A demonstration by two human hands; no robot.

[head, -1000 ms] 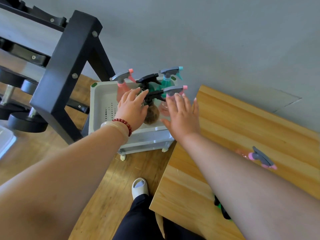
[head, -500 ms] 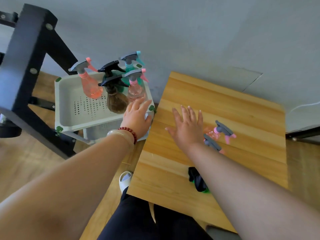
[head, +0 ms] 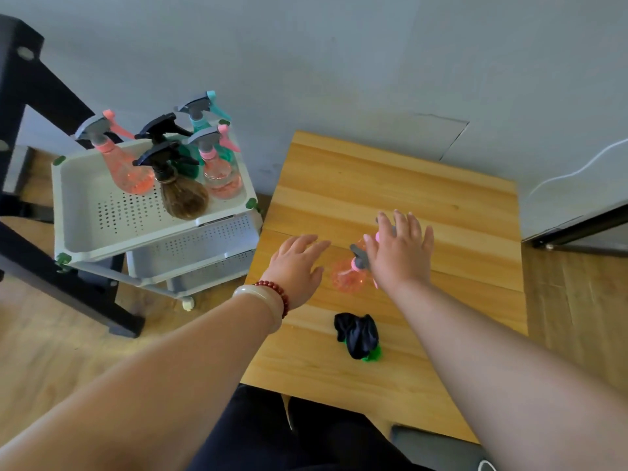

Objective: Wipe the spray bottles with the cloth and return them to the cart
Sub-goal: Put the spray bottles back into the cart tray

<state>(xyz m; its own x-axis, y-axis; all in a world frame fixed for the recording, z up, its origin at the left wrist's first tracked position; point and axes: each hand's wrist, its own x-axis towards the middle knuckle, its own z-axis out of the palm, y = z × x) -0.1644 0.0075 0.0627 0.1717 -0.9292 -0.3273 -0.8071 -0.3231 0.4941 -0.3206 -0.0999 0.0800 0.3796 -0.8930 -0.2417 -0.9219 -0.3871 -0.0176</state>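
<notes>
- Head view: a pink spray bottle point(head: 350, 278) lay on the table point(head: 441, 205), near the crumpled cloth point(head: 360, 334).
- Right hand point(head: 401, 256) hung over its trigger head, fingers spread, grasping nothing.
- Left hand point(head: 295, 266) was beside it, likewise released.
- Judged light, thin plastic, probably slippery; best taken round the neck.

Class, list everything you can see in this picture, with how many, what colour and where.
Table: one, light wood, centre.
Cart: one, white, left of the table.
Rack: one, black, far left.
Cart bottles: five; two pink, one teal, one green, one brown; top tray.
Table bottle: one clearly, pink, lying mid-table; a second may be hidden.
Cloth: one, black and green, table's near side.
Left hand: open, above the table's left part.
Right hand: open, over the table bottle.
</notes>
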